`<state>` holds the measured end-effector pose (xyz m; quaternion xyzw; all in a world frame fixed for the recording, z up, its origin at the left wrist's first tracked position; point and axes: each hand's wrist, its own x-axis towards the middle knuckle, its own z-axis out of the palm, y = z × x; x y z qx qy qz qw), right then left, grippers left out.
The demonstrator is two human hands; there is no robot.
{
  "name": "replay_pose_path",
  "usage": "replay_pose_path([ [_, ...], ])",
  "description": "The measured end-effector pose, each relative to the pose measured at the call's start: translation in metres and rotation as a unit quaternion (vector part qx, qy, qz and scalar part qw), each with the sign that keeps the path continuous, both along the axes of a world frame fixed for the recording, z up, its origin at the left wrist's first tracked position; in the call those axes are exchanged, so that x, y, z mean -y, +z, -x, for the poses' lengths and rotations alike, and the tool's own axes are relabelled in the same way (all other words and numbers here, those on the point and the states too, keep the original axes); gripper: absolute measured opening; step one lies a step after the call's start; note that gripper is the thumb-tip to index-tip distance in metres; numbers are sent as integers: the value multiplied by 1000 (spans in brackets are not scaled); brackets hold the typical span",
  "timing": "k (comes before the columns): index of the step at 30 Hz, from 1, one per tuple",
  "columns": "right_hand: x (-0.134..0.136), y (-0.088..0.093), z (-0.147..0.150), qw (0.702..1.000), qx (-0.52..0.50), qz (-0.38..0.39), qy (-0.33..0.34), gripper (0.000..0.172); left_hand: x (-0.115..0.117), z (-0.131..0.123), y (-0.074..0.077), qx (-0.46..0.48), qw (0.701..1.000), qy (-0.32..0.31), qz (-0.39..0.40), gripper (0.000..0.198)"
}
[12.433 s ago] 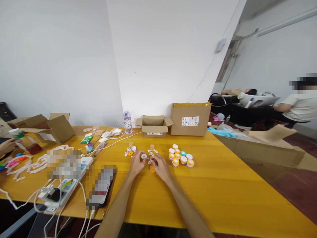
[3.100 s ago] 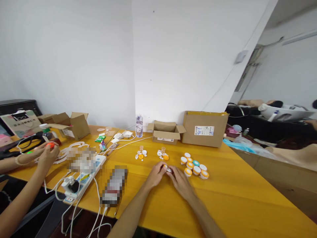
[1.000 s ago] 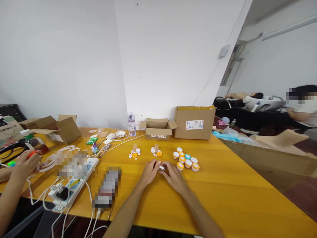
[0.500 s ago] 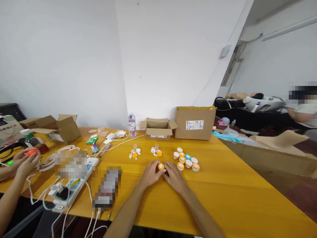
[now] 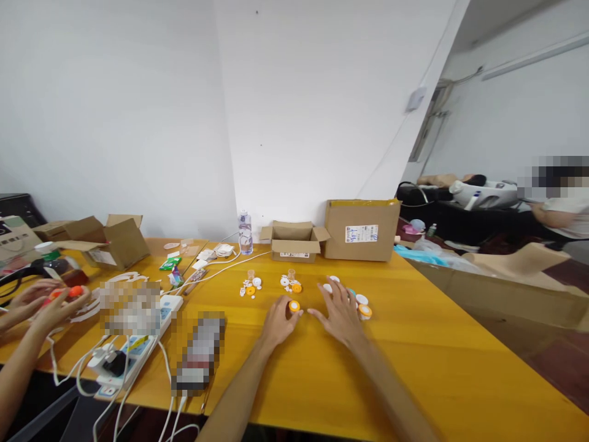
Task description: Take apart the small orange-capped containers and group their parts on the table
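Observation:
Between the thumb and fingers of my left hand (image 5: 280, 324) is a small round container with an orange rim and white top (image 5: 294, 306), near the middle of the table. My right hand (image 5: 341, 312) is spread open, apart from that container. Its fingers reach over a cluster of similar round containers (image 5: 362, 299), hiding several of them; orange, white and teal lids show around the hand. Beyond my hands lie two groups of loose small parts: one has an orange ring (image 5: 250, 291) and a clear cup, the other an orange ring (image 5: 297, 288) and a clear cup.
An open cardboard box (image 5: 294, 247) and a larger closed carton (image 5: 363, 236) stand at the back, beside a water bottle (image 5: 245, 233). A power strip (image 5: 142, 350) with cables lies left. At far left, another person's hands (image 5: 55, 307) hold red-orange pieces.
My right hand has left the small container and moved right, over the cluster, with fingers spreading. My left hand keeps the container, shifted slightly left.

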<state>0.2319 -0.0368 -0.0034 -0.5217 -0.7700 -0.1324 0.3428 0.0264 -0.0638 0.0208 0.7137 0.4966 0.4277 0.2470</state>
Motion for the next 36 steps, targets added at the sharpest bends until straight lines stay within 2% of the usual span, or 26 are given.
replay_pose_path([
  [6,-24,-2,-11,997,3,51,-49,52,-1,2,-2,6,1000,-1,-9,15],
  [11,-19,2,-12,998,28,29,-44,32,-2,3,-3,4,1000,-19,-5,13],
  [16,-10,7,-17,998,44,13,-35,25,-5,3,-10,8,1000,-11,-2,15],
  [23,-3,4,-34,996,82,17,-32,29,-7,4,-12,11,1000,-17,-2,16],
  [27,3,4,-40,997,73,4,-29,41,-6,3,-7,24,999,-28,4,16],
  [32,16,13,-19,999,32,-11,34,50,-8,1,-6,72,996,-39,34,22],
  [36,28,12,27,989,-34,61,129,44,-13,4,-8,146,985,-60,76,33],
])
